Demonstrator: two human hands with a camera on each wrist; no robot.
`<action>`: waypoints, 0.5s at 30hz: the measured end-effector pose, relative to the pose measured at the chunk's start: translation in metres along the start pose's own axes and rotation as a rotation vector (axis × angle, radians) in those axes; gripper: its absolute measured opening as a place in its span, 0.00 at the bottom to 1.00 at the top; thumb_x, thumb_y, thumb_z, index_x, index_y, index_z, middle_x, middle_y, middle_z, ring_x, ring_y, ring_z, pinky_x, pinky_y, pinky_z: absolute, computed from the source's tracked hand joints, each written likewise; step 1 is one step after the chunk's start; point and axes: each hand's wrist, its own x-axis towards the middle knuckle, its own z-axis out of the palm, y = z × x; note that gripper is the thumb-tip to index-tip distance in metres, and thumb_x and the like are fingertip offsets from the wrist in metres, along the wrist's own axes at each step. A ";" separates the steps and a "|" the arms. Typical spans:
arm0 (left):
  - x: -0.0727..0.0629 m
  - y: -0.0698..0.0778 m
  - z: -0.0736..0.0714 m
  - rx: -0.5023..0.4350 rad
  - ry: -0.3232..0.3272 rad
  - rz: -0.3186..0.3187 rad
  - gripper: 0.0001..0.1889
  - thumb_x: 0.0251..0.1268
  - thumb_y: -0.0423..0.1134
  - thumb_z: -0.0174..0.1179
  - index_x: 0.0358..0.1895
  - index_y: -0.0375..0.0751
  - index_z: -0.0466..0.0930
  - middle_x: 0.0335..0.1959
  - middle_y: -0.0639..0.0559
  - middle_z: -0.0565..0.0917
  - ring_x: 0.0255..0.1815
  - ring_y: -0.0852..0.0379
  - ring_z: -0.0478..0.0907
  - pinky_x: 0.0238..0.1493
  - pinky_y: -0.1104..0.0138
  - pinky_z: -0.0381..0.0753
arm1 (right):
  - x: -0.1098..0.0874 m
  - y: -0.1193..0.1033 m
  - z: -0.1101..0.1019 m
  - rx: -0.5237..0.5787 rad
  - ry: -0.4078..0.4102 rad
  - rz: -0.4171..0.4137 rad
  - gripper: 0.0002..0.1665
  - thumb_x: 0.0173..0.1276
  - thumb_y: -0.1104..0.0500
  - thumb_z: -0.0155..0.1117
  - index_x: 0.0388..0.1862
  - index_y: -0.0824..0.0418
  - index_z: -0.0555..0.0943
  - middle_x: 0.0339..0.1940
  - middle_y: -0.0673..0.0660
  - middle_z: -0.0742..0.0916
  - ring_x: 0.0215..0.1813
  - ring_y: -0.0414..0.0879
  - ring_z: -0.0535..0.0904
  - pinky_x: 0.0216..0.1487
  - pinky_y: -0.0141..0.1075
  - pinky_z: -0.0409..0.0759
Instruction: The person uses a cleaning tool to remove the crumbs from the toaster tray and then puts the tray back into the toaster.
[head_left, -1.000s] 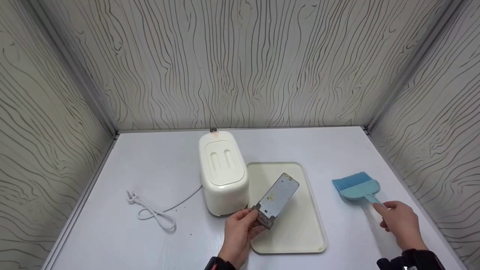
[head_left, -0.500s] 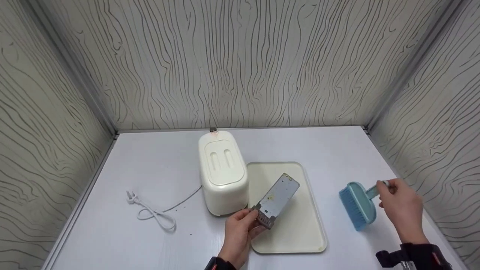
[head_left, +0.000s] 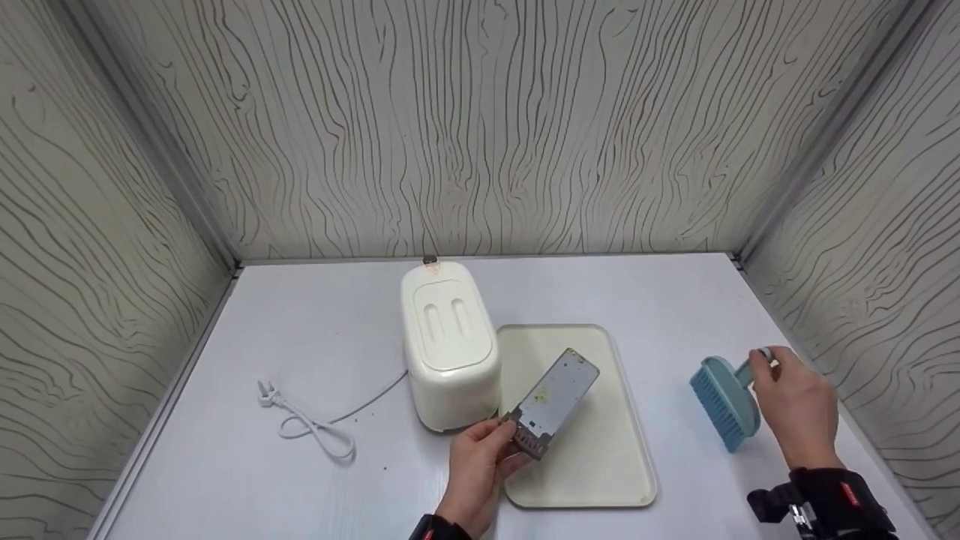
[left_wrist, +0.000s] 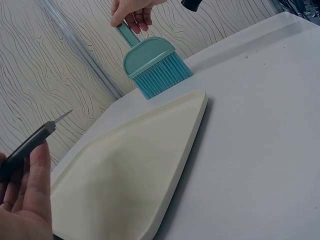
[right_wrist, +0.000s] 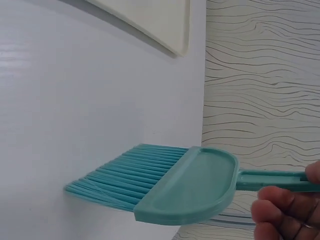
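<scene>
Left hand (head_left: 476, 466) pinches the dark end of a flat, grey, rectangular metal plate (head_left: 561, 391) — speckled with yellowish bits — over a shallow cream rectangular tray (head_left: 589, 476), just beside a rounded cream appliance (head_left: 452, 330) with two oblong grooves on top. Right hand (head_left: 796, 405) grips the handle of a turquoise plastic brush (head_left: 729, 397), right of the tray; whether its bristles touch the white table (head_left: 315, 315) I cannot tell.

The tray (head_left: 592, 465) lies right of the toaster (head_left: 452, 345), with the brush (head_left: 726, 401) farther right.
</scene>
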 end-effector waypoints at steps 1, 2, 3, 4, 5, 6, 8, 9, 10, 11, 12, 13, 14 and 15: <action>0.000 0.000 0.000 -0.004 -0.002 0.001 0.15 0.70 0.36 0.63 0.53 0.28 0.78 0.48 0.40 0.87 0.45 0.51 0.88 0.48 0.59 0.88 | 0.001 0.002 0.001 0.017 -0.010 0.008 0.17 0.78 0.57 0.57 0.44 0.72 0.80 0.21 0.64 0.84 0.19 0.48 0.74 0.18 0.35 0.65; 0.000 0.000 0.000 -0.009 -0.005 0.001 0.15 0.70 0.36 0.63 0.53 0.28 0.78 0.49 0.40 0.87 0.45 0.50 0.88 0.48 0.59 0.88 | 0.001 0.004 0.003 0.033 -0.030 0.022 0.16 0.77 0.56 0.57 0.44 0.71 0.80 0.22 0.64 0.85 0.20 0.48 0.75 0.18 0.35 0.66; 0.000 0.000 0.000 -0.012 -0.008 0.001 0.16 0.70 0.35 0.63 0.54 0.28 0.77 0.49 0.40 0.87 0.46 0.50 0.88 0.49 0.59 0.88 | 0.001 0.006 0.004 0.046 -0.056 0.038 0.15 0.77 0.56 0.57 0.44 0.70 0.79 0.23 0.64 0.85 0.21 0.48 0.76 0.18 0.35 0.67; 0.000 0.000 0.000 -0.015 -0.009 0.001 0.16 0.70 0.35 0.63 0.54 0.28 0.77 0.49 0.39 0.87 0.46 0.50 0.88 0.49 0.59 0.88 | 0.001 0.009 0.006 0.057 -0.087 0.053 0.15 0.78 0.55 0.57 0.43 0.69 0.79 0.24 0.64 0.85 0.22 0.49 0.76 0.19 0.35 0.69; 0.000 0.000 0.000 -0.011 -0.006 -0.001 0.16 0.70 0.35 0.63 0.54 0.28 0.77 0.49 0.39 0.87 0.46 0.50 0.88 0.48 0.59 0.88 | 0.001 0.012 0.008 0.070 -0.114 0.067 0.16 0.78 0.55 0.57 0.43 0.69 0.78 0.26 0.65 0.85 0.24 0.51 0.78 0.20 0.35 0.70; 0.000 0.000 0.000 -0.004 -0.003 -0.003 0.16 0.70 0.35 0.63 0.54 0.28 0.77 0.49 0.40 0.87 0.45 0.50 0.88 0.48 0.59 0.88 | 0.001 0.015 0.010 0.077 -0.137 0.080 0.16 0.78 0.54 0.56 0.43 0.68 0.78 0.28 0.67 0.86 0.26 0.54 0.80 0.21 0.36 0.71; 0.001 0.000 0.000 0.009 0.001 -0.008 0.16 0.70 0.35 0.63 0.55 0.28 0.77 0.48 0.40 0.87 0.45 0.51 0.88 0.47 0.60 0.88 | 0.001 0.022 0.013 0.081 -0.174 0.108 0.17 0.78 0.52 0.56 0.42 0.68 0.78 0.32 0.69 0.86 0.32 0.58 0.82 0.24 0.37 0.73; 0.001 0.000 0.000 0.017 0.002 -0.010 0.16 0.71 0.35 0.62 0.55 0.28 0.77 0.48 0.40 0.87 0.44 0.52 0.88 0.47 0.60 0.88 | 0.002 0.024 0.014 0.080 -0.185 0.117 0.18 0.78 0.52 0.56 0.41 0.68 0.79 0.33 0.69 0.87 0.34 0.59 0.82 0.25 0.37 0.73; 0.001 0.000 0.000 0.024 0.005 -0.013 0.16 0.71 0.36 0.62 0.55 0.29 0.78 0.48 0.41 0.87 0.44 0.52 0.88 0.47 0.61 0.88 | 0.002 0.026 0.015 0.081 -0.195 0.126 0.19 0.78 0.51 0.56 0.40 0.68 0.79 0.34 0.70 0.87 0.36 0.60 0.82 0.26 0.38 0.73; 0.001 0.000 -0.001 0.033 0.007 -0.015 0.16 0.71 0.36 0.62 0.56 0.29 0.78 0.48 0.41 0.87 0.44 0.53 0.88 0.46 0.61 0.88 | 0.003 0.028 0.016 0.077 -0.204 0.133 0.20 0.78 0.50 0.56 0.39 0.68 0.79 0.35 0.70 0.87 0.37 0.60 0.82 0.27 0.38 0.73; 0.001 0.000 -0.001 0.036 0.006 -0.016 0.16 0.71 0.36 0.62 0.56 0.29 0.78 0.48 0.41 0.87 0.44 0.53 0.88 0.46 0.61 0.88 | 0.004 0.029 0.017 0.071 -0.214 0.139 0.21 0.78 0.49 0.55 0.39 0.68 0.79 0.36 0.71 0.87 0.37 0.60 0.81 0.28 0.38 0.73; 0.001 0.000 -0.001 0.036 0.006 -0.018 0.16 0.71 0.36 0.62 0.56 0.30 0.78 0.48 0.41 0.87 0.44 0.53 0.88 0.47 0.61 0.88 | 0.004 0.030 0.017 0.067 -0.225 0.143 0.22 0.78 0.49 0.55 0.39 0.68 0.79 0.37 0.71 0.87 0.38 0.60 0.81 0.28 0.39 0.73; 0.001 0.000 -0.001 0.037 0.006 -0.019 0.16 0.71 0.36 0.62 0.56 0.30 0.78 0.48 0.42 0.87 0.44 0.53 0.88 0.47 0.61 0.88 | 0.005 0.031 0.018 0.072 -0.239 0.147 0.23 0.79 0.48 0.54 0.41 0.69 0.80 0.39 0.72 0.87 0.39 0.62 0.81 0.30 0.41 0.75; 0.001 0.000 -0.001 0.037 0.006 -0.020 0.16 0.71 0.36 0.62 0.56 0.30 0.78 0.48 0.42 0.87 0.44 0.53 0.88 0.47 0.61 0.88 | 0.006 0.032 0.018 0.075 -0.254 0.148 0.25 0.79 0.47 0.53 0.45 0.70 0.81 0.42 0.74 0.87 0.42 0.64 0.82 0.31 0.41 0.76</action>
